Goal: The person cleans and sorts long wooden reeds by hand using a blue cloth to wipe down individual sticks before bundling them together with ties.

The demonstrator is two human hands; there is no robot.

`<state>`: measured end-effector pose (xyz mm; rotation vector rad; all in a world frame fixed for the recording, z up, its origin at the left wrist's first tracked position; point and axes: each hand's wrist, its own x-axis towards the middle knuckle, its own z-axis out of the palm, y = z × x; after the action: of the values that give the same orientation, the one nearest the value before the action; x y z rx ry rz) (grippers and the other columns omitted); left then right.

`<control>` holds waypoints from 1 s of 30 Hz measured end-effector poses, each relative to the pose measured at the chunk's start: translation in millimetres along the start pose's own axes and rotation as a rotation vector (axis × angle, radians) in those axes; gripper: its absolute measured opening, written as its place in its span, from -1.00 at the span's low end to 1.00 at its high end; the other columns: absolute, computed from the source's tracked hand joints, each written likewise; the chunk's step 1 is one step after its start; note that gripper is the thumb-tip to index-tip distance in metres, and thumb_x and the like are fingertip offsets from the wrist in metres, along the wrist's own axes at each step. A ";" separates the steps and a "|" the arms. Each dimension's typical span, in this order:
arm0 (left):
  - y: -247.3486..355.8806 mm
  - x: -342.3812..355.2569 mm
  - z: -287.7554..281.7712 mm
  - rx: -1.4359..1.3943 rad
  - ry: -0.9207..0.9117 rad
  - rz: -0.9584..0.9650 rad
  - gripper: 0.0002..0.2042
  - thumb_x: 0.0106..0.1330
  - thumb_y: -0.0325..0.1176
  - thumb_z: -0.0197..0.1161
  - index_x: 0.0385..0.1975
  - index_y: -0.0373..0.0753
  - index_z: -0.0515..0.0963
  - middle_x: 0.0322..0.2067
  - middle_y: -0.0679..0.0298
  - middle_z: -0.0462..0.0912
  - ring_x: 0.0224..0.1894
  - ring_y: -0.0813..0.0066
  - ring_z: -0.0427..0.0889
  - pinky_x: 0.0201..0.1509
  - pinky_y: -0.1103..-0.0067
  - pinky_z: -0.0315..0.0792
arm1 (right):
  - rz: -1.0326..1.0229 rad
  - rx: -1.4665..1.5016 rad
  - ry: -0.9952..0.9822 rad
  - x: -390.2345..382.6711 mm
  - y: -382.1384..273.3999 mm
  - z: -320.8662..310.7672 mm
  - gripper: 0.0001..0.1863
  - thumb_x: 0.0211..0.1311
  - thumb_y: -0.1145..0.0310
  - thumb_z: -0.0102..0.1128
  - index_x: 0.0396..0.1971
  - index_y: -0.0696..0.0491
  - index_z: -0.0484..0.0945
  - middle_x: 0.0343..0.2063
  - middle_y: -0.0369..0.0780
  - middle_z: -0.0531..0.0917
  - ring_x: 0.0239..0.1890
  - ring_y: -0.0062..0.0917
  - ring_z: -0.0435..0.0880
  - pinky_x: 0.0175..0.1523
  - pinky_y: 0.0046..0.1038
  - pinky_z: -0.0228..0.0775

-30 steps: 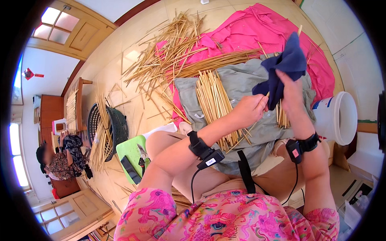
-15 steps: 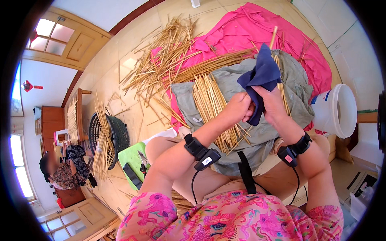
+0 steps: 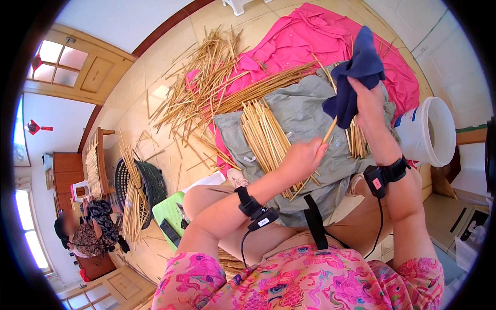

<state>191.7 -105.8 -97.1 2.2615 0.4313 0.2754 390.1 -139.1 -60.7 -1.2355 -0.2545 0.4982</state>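
Note:
My left hand (image 3: 305, 157) is closed round the near end of a thin tan stick (image 3: 330, 129), which slants up and away to the right. Farther off, my right hand (image 3: 368, 101) grips a navy cloth (image 3: 364, 64); the stick runs into its folds, and its far part is hidden there. Beneath my hands lies a grey cloth (image 3: 289, 98). On it, a row of similar sticks (image 3: 263, 132) sits by my left forearm, and a smaller bunch (image 3: 356, 140) lies below my right hand.
Beyond the grey cloth spread a pink cloth (image 3: 320, 31) and a loose heap of sticks (image 3: 206, 77). A white bucket (image 3: 439, 137) stands at the right. Left are a green board (image 3: 166, 212) and a dark basket (image 3: 155, 183) with sticks. Another person (image 3: 88, 232) sits far left.
My hands have drawn apart: the right one, with the navy cloth, has moved up and right, the left slightly down and left. More of the stick between them now shows.

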 end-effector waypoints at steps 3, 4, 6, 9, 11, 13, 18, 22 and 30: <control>-4.6 -8.7 2.9 0.069 -0.069 -0.016 -0.76 0.31 -0.24 -0.06 -0.48 -0.28 0.28 -0.75 -0.01 0.40 -0.63 -0.08 0.42 -0.57 0.22 0.26 | -0.084 0.034 0.077 11.7 -10.5 -5.6 -0.78 -0.01 0.54 0.22 -0.29 0.14 0.53 -0.35 -0.29 0.59 -0.33 -0.58 0.56 -0.23 -0.51 0.42; -7.0 -11.2 4.9 0.086 -0.089 -0.018 -0.76 0.32 -0.23 -0.06 -0.47 -0.28 0.28 -0.76 0.00 0.40 -0.63 -0.07 0.43 -0.57 0.21 0.27 | -0.120 0.029 0.108 15.2 -14.7 -8.5 -0.78 -0.01 0.54 0.22 -0.28 0.13 0.53 -0.34 -0.29 0.59 -0.33 -0.57 0.57 -0.23 -0.51 0.43; -11.8 -18.0 6.7 0.097 -0.129 -0.029 -0.77 0.32 -0.23 -0.08 -0.46 -0.27 0.28 -0.75 0.00 0.40 -0.62 -0.07 0.44 -0.56 0.22 0.28 | -0.090 0.058 0.103 19.0 -25.5 -13.9 -0.75 0.00 0.54 0.21 -0.24 0.12 0.52 -0.30 -0.28 0.58 -0.29 -0.55 0.56 -0.17 -0.49 0.42; -12.3 -21.4 2.9 0.091 -0.200 -0.080 -0.76 0.33 -0.22 -0.11 -0.45 -0.27 0.28 -0.73 -0.02 0.41 -0.60 -0.08 0.45 -0.53 0.20 0.31 | -0.110 0.077 0.121 27.0 -30.9 -25.0 -0.75 0.01 0.53 0.21 -0.23 0.11 0.52 -0.28 -0.29 0.57 -0.25 -0.55 0.55 -0.13 -0.47 0.40; -14.5 -24.0 1.8 0.097 -0.220 -0.102 -0.76 0.33 -0.20 -0.13 -0.43 -0.27 0.28 -0.71 -0.03 0.43 -0.57 -0.09 0.46 -0.50 0.19 0.33 | -0.125 0.077 0.170 33.9 -35.6 -31.8 -0.73 0.01 0.54 0.22 -0.22 0.11 0.51 -0.28 -0.29 0.57 -0.24 -0.55 0.54 -0.13 -0.47 0.40; -25.3 -27.0 5.3 0.119 -0.208 -0.100 -0.75 0.34 -0.19 -0.15 -0.41 -0.26 0.29 -0.69 -0.04 0.44 -0.55 -0.10 0.48 -0.47 0.18 0.34 | -0.185 0.132 0.173 40.0 -36.4 -36.1 -0.68 -0.02 0.52 0.25 -0.19 0.13 0.49 -0.28 -0.28 0.57 -0.24 -0.54 0.55 -0.14 -0.47 0.40; -66.1 -45.1 31.2 0.070 -0.268 -0.161 -0.75 0.35 -0.20 -0.19 -0.39 -0.27 0.30 -0.69 0.03 0.46 -0.60 0.05 0.50 -0.50 0.28 0.37 | -0.318 0.198 0.367 69.6 -49.6 -63.3 -0.64 -0.07 0.49 0.30 -0.20 0.16 0.47 -0.26 -0.23 0.57 -0.24 -0.46 0.57 -0.12 -0.43 0.42; -109.7 -58.8 47.6 -0.238 -0.200 -0.397 -0.81 0.32 -0.31 -0.17 -0.43 -0.29 0.29 -0.70 0.18 0.51 -0.70 0.37 0.50 -0.58 0.49 0.38 | -0.164 0.251 0.295 55.4 -54.1 -57.7 -0.67 -0.01 0.48 0.27 -0.18 0.09 0.46 -0.20 -0.25 0.56 -0.17 -0.45 0.55 -0.07 -0.35 0.41; -211.6 -67.5 60.2 -0.203 -0.120 -0.899 -0.88 0.13 -0.51 0.07 -0.40 -0.46 0.37 -0.72 0.13 0.55 -0.72 0.36 0.57 -0.55 0.53 0.48 | -0.056 0.227 0.120 37.9 -36.9 -45.2 -0.66 0.02 0.45 0.26 -0.15 0.09 0.45 -0.15 -0.27 0.53 -0.09 -0.49 0.50 0.08 -0.40 0.29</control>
<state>103.6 -41.5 -299.7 1.6723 1.2229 -0.2689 451.4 -167.1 -43.2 -1.0299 -0.1265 0.3917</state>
